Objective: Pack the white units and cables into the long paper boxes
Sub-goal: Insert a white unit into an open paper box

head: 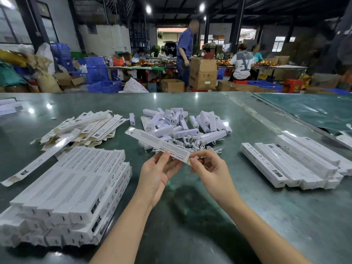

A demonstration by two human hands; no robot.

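Holding one long paper box (159, 143) slantwise above the green counter (238, 187), both hands meet at its near end. The left hand (158, 173) pinches the box from below, thumb on the printed face, fingers curled narrow around its edge. The right hand (211, 167) pinches the end flap with narrow, curled fingers; whether a cable sits under them I cannot tell. The box's far end points away to the left, over the heap of white units (182, 122) lying mid-counter, with a tangle of white cables (192, 144) along the heap's near side. One single unit (131, 119) stands apart, just left of the heap. Farther left lies a loose pile of flat, unfilled boxes (85, 126). At the near left is a neat stack of closed boxes (66, 197), several layers deep. At the right, another row of closed boxes (297, 161) lies side by side. Beyond the counter, people work at tables among cardboard cartons (203, 73) and blue crates (97, 71)
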